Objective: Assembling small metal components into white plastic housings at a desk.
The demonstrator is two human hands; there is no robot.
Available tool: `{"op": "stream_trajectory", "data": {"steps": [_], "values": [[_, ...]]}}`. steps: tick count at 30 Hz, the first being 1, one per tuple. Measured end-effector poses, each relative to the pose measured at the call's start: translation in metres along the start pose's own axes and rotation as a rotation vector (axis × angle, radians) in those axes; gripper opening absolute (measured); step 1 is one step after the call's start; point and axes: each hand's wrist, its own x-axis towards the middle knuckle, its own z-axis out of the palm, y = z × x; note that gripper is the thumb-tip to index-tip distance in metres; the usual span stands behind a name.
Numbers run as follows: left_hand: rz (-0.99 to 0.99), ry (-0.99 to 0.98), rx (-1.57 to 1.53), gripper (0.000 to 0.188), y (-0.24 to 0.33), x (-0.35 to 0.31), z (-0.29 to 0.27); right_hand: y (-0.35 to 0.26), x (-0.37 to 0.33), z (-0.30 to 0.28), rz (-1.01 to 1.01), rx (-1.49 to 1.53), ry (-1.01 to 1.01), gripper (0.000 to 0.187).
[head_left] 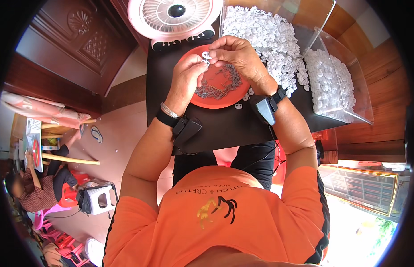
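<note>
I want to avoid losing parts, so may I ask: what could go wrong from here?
The small white piece in the right hand could slip into the orange dish, among the small metal parts. One loose white piece beside the dish might get knocked if the right hand pulls back.

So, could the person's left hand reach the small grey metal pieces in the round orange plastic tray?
Probably yes: the left hand is over the orange tray, and the grey metal pieces lie uncovered there, though the hand seems to be pinching a small white plastic piece.
</note>
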Motion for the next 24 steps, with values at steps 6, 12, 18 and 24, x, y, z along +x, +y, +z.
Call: {"op": "stream_trajectory", "data": {"steps": [6,12,18,24], "values": [[0.02,-0.002,0.02,0.015,-0.002,0.001,-0.001,0.001,0.0,0.001,-0.026,-0.135,-0.039,0.013],[0.003,0.015,0.021,0.014,-0.002,0.001,0.0,0.003,0.0,0.001,-0.095,-0.171,-0.112,0.016],[-0.012,0.0,-0.016,0.017,-0.002,-0.001,-0.003,-0.002,-0.006,0.01,-0.152,-0.185,-0.167,0.021],[-0.079,0.001,-0.077,0.02,0.0,0.001,-0.004,0.002,-0.004,0.009,-0.206,-0.267,-0.173,0.024]]}}
